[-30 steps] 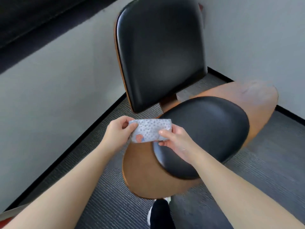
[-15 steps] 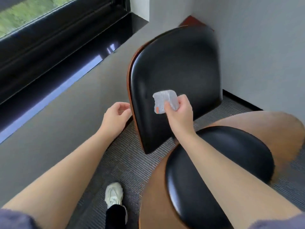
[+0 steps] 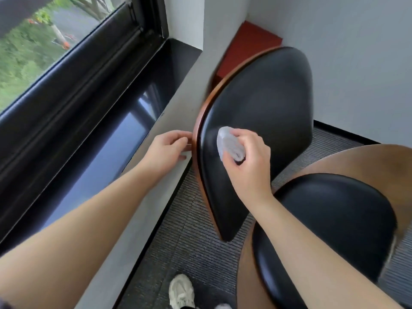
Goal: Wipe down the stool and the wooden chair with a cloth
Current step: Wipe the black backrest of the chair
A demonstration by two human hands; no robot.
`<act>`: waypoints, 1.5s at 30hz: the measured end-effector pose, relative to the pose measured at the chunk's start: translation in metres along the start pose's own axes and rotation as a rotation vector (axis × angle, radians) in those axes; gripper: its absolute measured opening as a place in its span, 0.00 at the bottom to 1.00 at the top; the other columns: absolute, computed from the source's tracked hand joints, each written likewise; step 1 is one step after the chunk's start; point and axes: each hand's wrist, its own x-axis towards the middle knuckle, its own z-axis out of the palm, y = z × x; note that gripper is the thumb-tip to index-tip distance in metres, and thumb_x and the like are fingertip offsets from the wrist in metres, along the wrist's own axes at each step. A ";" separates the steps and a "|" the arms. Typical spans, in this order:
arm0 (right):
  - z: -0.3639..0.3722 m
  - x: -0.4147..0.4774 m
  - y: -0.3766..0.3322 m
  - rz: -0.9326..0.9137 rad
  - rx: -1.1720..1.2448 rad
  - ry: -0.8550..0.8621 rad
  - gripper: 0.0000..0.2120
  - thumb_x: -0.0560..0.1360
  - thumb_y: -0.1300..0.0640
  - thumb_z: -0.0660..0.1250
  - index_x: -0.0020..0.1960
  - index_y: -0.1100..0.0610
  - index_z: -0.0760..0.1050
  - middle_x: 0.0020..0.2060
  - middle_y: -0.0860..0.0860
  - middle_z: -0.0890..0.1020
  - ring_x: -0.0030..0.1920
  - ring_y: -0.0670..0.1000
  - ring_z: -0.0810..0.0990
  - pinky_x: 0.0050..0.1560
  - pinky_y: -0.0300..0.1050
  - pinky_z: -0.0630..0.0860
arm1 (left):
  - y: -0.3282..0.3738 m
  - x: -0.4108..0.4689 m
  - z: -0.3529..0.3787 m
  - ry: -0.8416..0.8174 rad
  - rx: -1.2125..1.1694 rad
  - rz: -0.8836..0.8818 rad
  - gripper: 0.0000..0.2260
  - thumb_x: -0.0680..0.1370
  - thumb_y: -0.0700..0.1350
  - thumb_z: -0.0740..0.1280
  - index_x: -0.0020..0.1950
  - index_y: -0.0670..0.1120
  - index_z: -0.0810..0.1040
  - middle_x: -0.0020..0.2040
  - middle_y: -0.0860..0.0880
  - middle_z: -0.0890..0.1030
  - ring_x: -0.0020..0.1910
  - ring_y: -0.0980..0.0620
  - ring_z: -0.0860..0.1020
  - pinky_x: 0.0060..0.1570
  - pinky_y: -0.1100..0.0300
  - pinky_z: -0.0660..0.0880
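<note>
The wooden chair (image 3: 367, 161) has a brown shell, a black padded backrest (image 3: 267, 103) and a black seat pad (image 3: 330, 221). My right hand (image 3: 247, 161) grips a folded pale cloth (image 3: 228, 143) and presses it against the left part of the backrest pad. My left hand (image 3: 166, 150) is at the backrest's left wooden edge, fingers curled toward the rim; its fingertips are hidden behind the edge. No stool is in view.
A grey wall ledge and black window sill (image 3: 138, 103) run along the left, close to the chair. A red-brown block (image 3: 247, 45) stands in the corner behind the backrest. My shoe (image 3: 180, 291) stands on the grey ribbed carpet (image 3: 189, 237).
My right hand carried the cloth from above the seat up to the backrest and then left across the pad. My left hand let go of the cloth and moved to the backrest's left edge.
</note>
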 end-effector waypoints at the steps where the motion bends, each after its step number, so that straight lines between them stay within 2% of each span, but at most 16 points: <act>1: 0.000 0.009 -0.001 0.003 0.013 0.014 0.04 0.73 0.59 0.67 0.46 0.59 0.75 0.47 0.49 0.79 0.47 0.50 0.78 0.48 0.56 0.77 | 0.003 0.003 0.000 -0.007 0.005 0.005 0.14 0.82 0.39 0.57 0.54 0.51 0.81 0.52 0.52 0.84 0.53 0.56 0.81 0.56 0.54 0.78; 4: 0.007 0.030 -0.004 -0.048 0.018 -0.086 0.05 0.75 0.60 0.69 0.50 0.58 0.76 0.47 0.50 0.75 0.46 0.49 0.75 0.43 0.49 0.77 | 0.013 0.006 0.003 -0.015 -0.011 0.005 0.13 0.82 0.39 0.58 0.55 0.50 0.82 0.51 0.49 0.84 0.52 0.53 0.82 0.55 0.53 0.79; 9: 0.017 0.028 -0.004 -0.303 -0.155 -0.262 0.18 0.77 0.59 0.67 0.66 0.57 0.74 0.49 0.54 0.75 0.46 0.51 0.74 0.41 0.47 0.78 | 0.026 0.001 0.000 -0.023 -0.059 -0.008 0.09 0.82 0.44 0.62 0.57 0.46 0.81 0.49 0.49 0.85 0.50 0.54 0.83 0.52 0.58 0.80; 11: 0.017 0.045 -0.001 -0.351 -0.208 -0.224 0.17 0.77 0.59 0.67 0.65 0.54 0.73 0.44 0.55 0.75 0.40 0.51 0.74 0.35 0.46 0.76 | 0.031 0.003 -0.002 -0.017 -0.042 -0.021 0.10 0.82 0.44 0.62 0.58 0.47 0.81 0.49 0.50 0.85 0.50 0.54 0.83 0.52 0.60 0.80; 13: 0.019 0.073 -0.002 -0.275 -0.265 -0.143 0.14 0.77 0.60 0.68 0.61 0.52 0.71 0.39 0.53 0.73 0.35 0.50 0.72 0.29 0.45 0.71 | 0.037 0.009 -0.002 -0.002 -0.011 -0.017 0.12 0.82 0.41 0.60 0.59 0.47 0.81 0.51 0.50 0.84 0.52 0.53 0.83 0.54 0.57 0.80; 15: 0.021 0.102 -0.005 -0.149 -0.388 -0.129 0.13 0.78 0.58 0.66 0.63 0.52 0.75 0.40 0.50 0.69 0.34 0.48 0.70 0.30 0.44 0.67 | 0.045 0.015 -0.001 0.014 0.034 0.010 0.13 0.82 0.40 0.58 0.59 0.49 0.81 0.52 0.50 0.84 0.52 0.53 0.82 0.56 0.54 0.79; 19: 0.017 0.129 0.001 -0.123 -0.504 -0.336 0.13 0.80 0.58 0.60 0.64 0.55 0.73 0.48 0.51 0.71 0.41 0.50 0.73 0.37 0.46 0.71 | 0.064 0.033 0.007 0.016 0.079 0.063 0.13 0.83 0.43 0.58 0.56 0.55 0.80 0.53 0.55 0.83 0.53 0.58 0.80 0.59 0.54 0.77; 22: 0.007 0.159 0.020 0.081 -0.459 -0.262 0.15 0.83 0.52 0.55 0.68 0.52 0.71 0.45 0.49 0.67 0.36 0.47 0.68 0.37 0.45 0.66 | 0.076 0.056 0.012 -0.028 0.216 0.101 0.13 0.83 0.45 0.57 0.59 0.57 0.79 0.55 0.59 0.81 0.54 0.62 0.78 0.59 0.61 0.74; 26: 0.006 0.196 0.039 0.170 -0.540 -0.206 0.17 0.84 0.50 0.51 0.68 0.50 0.72 0.47 0.51 0.68 0.38 0.52 0.72 0.37 0.48 0.70 | 0.100 0.092 0.029 -0.075 0.326 0.192 0.15 0.82 0.45 0.58 0.67 0.54 0.77 0.60 0.58 0.80 0.59 0.58 0.76 0.62 0.64 0.70; 29: 0.002 0.219 0.059 0.244 -0.616 -0.171 0.17 0.83 0.54 0.52 0.65 0.54 0.74 0.46 0.51 0.67 0.38 0.53 0.73 0.36 0.47 0.71 | 0.113 0.114 0.044 -0.083 0.418 0.280 0.14 0.82 0.44 0.58 0.67 0.48 0.76 0.54 0.57 0.78 0.53 0.57 0.74 0.44 0.77 0.66; 30: -0.003 0.228 0.067 0.276 -0.648 -0.167 0.16 0.83 0.55 0.53 0.65 0.55 0.74 0.46 0.52 0.67 0.38 0.54 0.73 0.35 0.47 0.70 | 0.116 0.121 0.050 -0.096 0.453 0.298 0.15 0.83 0.44 0.58 0.69 0.48 0.74 0.56 0.55 0.78 0.54 0.55 0.74 0.43 0.76 0.66; 32: -0.014 0.245 0.084 0.335 -0.707 -0.182 0.15 0.83 0.55 0.54 0.65 0.56 0.74 0.48 0.54 0.68 0.38 0.56 0.71 0.36 0.47 0.67 | 0.123 0.136 0.060 -0.132 0.529 0.313 0.19 0.83 0.46 0.57 0.75 0.49 0.66 0.66 0.51 0.76 0.64 0.51 0.72 0.52 0.73 0.62; 34: -0.026 0.261 0.101 0.399 -0.728 -0.217 0.16 0.83 0.53 0.54 0.65 0.55 0.73 0.52 0.57 0.71 0.42 0.59 0.74 0.40 0.48 0.66 | 0.126 0.148 0.069 -0.171 0.618 0.343 0.22 0.83 0.47 0.56 0.78 0.48 0.61 0.71 0.48 0.71 0.69 0.48 0.70 0.59 0.68 0.61; 38: -0.048 0.283 0.143 0.601 -0.605 -0.211 0.18 0.82 0.55 0.51 0.65 0.53 0.75 0.56 0.59 0.77 0.54 0.62 0.78 0.49 0.48 0.72 | 0.122 0.153 0.081 -0.170 0.704 0.411 0.23 0.84 0.48 0.52 0.79 0.48 0.56 0.67 0.45 0.74 0.63 0.46 0.73 0.61 0.57 0.67; 42: -0.071 0.272 0.177 0.771 -0.522 -0.252 0.16 0.80 0.59 0.54 0.61 0.59 0.77 0.52 0.61 0.81 0.54 0.63 0.80 0.52 0.48 0.76 | 0.119 0.150 0.080 -0.164 0.681 0.400 0.22 0.84 0.49 0.52 0.79 0.49 0.55 0.66 0.46 0.74 0.62 0.47 0.73 0.58 0.62 0.64; 45: -0.091 0.254 0.198 0.821 -0.592 -0.024 0.16 0.80 0.59 0.55 0.63 0.56 0.76 0.55 0.61 0.78 0.56 0.63 0.77 0.57 0.55 0.74 | 0.120 0.149 0.079 -0.156 0.670 0.406 0.22 0.84 0.49 0.52 0.79 0.49 0.56 0.65 0.47 0.74 0.62 0.47 0.73 0.60 0.57 0.67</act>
